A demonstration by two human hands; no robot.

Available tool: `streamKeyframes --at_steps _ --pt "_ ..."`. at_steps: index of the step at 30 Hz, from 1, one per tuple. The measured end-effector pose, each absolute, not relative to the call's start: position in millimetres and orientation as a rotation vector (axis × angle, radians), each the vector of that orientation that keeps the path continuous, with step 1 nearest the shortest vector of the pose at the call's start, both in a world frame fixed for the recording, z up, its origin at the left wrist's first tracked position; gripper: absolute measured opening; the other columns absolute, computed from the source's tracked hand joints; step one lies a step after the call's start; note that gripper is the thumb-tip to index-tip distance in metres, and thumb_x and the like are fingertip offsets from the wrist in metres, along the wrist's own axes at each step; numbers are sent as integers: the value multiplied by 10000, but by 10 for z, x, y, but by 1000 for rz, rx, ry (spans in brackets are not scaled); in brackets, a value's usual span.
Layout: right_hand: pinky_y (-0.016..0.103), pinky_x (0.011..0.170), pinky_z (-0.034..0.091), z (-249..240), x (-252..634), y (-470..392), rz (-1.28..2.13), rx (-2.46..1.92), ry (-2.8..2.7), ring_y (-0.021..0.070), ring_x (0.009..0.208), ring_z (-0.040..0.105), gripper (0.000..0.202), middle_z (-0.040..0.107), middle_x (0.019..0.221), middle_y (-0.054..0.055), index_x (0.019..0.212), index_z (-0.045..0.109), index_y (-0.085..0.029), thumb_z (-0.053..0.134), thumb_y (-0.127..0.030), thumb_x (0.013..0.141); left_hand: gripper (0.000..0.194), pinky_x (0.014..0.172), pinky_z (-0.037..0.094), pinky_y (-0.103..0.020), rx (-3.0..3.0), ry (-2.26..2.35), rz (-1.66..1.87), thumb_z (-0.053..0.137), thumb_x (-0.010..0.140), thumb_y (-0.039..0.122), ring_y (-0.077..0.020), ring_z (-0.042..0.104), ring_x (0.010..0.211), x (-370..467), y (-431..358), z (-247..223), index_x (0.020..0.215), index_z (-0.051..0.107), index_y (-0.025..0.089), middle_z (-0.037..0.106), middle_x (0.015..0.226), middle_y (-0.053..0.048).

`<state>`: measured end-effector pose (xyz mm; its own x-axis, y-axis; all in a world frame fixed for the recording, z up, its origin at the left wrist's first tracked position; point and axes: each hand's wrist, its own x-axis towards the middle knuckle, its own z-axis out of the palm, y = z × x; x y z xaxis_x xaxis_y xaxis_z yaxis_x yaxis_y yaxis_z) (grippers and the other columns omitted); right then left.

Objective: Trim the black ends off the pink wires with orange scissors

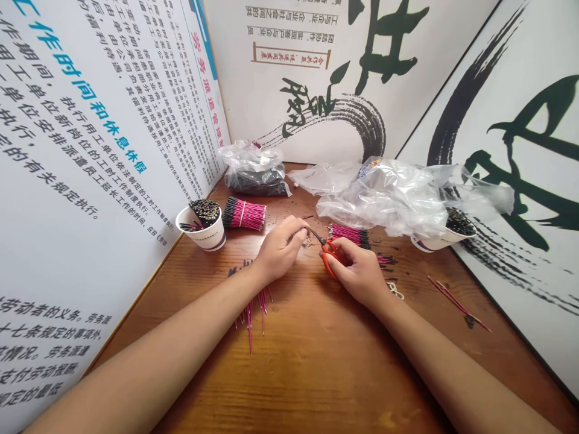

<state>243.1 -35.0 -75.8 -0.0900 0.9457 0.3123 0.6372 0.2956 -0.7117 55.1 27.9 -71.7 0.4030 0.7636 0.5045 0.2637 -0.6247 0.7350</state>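
Two bare hands meet over a wooden desk (289, 374), working with orange-handled scissors (324, 242).
The right hand (357, 268) grips the scissors, blades pointing left; the left hand (284, 246) is pinched narrow at their tip — whether it holds anything, I cannot tell. Loose pink wires (250, 322) lie beside the left forearm; beyond it, a banded pink-and-black bundle (245, 214) sits beside a white paper cup (212, 241).
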Motion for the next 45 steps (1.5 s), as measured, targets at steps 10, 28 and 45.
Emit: streamKeyframes --at_steps 10,28,45 --pt "237 563 353 -743 2435 -345 488 -1458 -1842 128 571 478 194 558 650 -27 845 580 -212 534 -387 915 242 752 400 -269 2120 877 1152 393 968 244 -140 509 786 545 287 -716 852 590 165 533 810 -16" --pt "242 599 399 -748 2429 -347 492 -1437 -1819 141 615 534 173 624 720 -8 885 588 -212 558 -382 898 239 761 405 -268 2087 882 1141 389 958 259 -149 507 794 554 288 -704 841 579 172 544 813 -23" --pt "245 603 396 -752 2430 -335 487 -1429 -1819 145 618 533 168 623 719 -6 892 590 -214 557 -378 904 239 761 409 -266 2098 880 1137 396 961 241 -144 514 791 545 285 -708 832 584 168 545 811 -18"
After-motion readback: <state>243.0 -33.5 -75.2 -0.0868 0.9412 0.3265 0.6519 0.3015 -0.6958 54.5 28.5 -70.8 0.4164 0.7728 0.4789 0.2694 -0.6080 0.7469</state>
